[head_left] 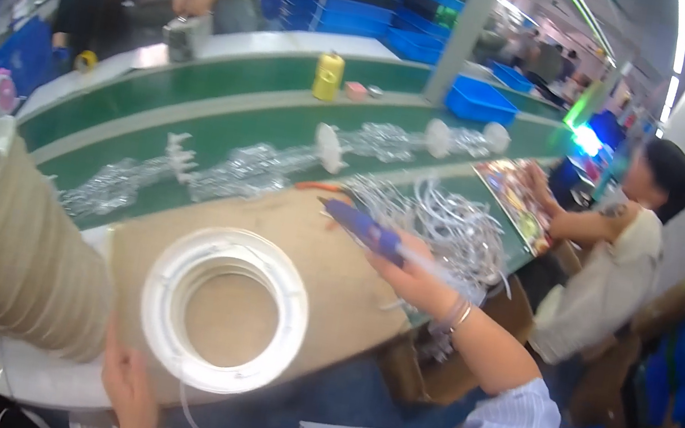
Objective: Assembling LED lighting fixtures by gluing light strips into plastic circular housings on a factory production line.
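The right hand is closed around a blue glue gun, its dark nozzle pointing left above the brown surface. A white ring-shaped frame lies flat there, between both hands. The left hand is near a leaning stack of pale rings; whether it grips anything, one cannot tell. White cables lie tangled beyond the glue gun.

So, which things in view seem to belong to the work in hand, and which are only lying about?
Probably belonging:
blue, dark-tipped handheld tool, in the right hand
white, round, open-centred ring, beside the left hand
brown, flat board under the ring

Probably just lying about:
yellow, roughly cylindrical container
blue, rectangular plastic tub
small pink block
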Demonstrator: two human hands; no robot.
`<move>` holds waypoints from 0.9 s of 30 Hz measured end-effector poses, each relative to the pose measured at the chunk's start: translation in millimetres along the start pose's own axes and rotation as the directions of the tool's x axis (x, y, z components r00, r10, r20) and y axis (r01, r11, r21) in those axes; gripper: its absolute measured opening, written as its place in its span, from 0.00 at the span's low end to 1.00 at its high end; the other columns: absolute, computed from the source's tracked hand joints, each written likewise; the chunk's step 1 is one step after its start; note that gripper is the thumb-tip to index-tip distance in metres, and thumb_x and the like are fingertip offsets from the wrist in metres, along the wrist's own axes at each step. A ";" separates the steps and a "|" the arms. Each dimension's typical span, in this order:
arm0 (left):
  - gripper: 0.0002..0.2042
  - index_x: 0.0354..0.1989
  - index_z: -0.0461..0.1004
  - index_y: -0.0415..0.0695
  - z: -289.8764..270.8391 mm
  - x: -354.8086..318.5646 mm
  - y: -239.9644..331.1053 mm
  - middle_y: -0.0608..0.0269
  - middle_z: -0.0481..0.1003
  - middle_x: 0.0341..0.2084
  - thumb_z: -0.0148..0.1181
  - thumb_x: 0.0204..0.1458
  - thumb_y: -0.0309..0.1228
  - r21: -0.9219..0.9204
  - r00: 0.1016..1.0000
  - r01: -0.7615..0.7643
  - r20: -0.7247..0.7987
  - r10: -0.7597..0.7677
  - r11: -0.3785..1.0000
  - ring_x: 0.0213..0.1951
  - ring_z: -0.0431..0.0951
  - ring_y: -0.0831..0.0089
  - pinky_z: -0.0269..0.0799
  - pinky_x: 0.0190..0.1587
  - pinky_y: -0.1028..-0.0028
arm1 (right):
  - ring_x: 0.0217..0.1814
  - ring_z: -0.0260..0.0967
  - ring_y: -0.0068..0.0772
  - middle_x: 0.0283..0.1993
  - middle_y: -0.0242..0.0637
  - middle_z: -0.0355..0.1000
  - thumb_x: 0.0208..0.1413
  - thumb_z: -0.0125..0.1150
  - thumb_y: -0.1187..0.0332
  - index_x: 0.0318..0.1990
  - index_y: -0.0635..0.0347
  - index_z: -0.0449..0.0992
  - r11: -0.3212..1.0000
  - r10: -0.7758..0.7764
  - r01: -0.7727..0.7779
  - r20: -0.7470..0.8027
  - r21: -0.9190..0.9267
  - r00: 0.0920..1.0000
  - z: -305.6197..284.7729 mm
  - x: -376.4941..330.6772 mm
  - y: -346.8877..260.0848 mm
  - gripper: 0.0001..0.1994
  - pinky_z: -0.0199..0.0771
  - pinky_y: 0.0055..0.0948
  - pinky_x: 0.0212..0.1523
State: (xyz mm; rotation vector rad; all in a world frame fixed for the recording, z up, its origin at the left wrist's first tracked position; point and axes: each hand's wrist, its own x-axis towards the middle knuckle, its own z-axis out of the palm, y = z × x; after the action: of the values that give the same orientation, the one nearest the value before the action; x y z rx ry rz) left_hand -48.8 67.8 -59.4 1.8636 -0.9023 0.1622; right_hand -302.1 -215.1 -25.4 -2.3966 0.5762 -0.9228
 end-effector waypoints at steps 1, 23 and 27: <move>0.23 0.54 0.56 0.35 -1.4 8.7 1.5 0.67 0.64 0.20 0.47 0.48 0.27 -0.080 0.977 0.155 0.161 -0.141 0.985 0.24 0.59 0.78 0.57 0.30 0.78 | 0.28 0.65 0.30 0.29 0.35 0.67 0.46 0.53 0.70 0.40 0.61 0.68 0.999 -0.044 0.044 -0.003 0.028 0.999 3.5 -1.7 6.8 0.12 0.65 0.25 0.28; 0.17 0.48 0.63 0.40 -44.8 66.1 83.0 0.71 0.68 0.16 0.42 0.47 0.26 -0.201 0.832 0.421 0.473 -0.289 0.884 0.12 0.64 0.86 0.57 0.12 0.87 | 0.45 0.59 0.45 0.48 0.48 0.60 0.38 0.51 0.73 0.47 0.63 0.63 0.865 -0.199 0.293 0.259 -0.407 0.945 54.8 -21.1 56.5 0.22 0.58 0.36 0.47; 0.18 0.45 0.65 0.34 -98.4 98.8 107.1 0.65 0.72 0.24 0.44 0.44 0.26 -0.232 0.895 0.323 0.390 -0.216 0.918 0.19 0.70 0.83 0.65 0.20 0.85 | 0.49 0.57 0.46 0.50 0.48 0.58 0.34 0.54 0.71 0.47 0.61 0.63 0.880 -0.191 0.280 0.255 -0.383 0.948 47.2 -19.2 47.6 0.25 0.55 0.37 0.50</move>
State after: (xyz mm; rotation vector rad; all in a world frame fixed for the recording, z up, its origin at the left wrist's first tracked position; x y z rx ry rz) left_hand -20.7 77.7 113.8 1.7426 -0.8398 -0.4777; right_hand -291.6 -227.8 -93.1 -2.9609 0.4361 -0.6754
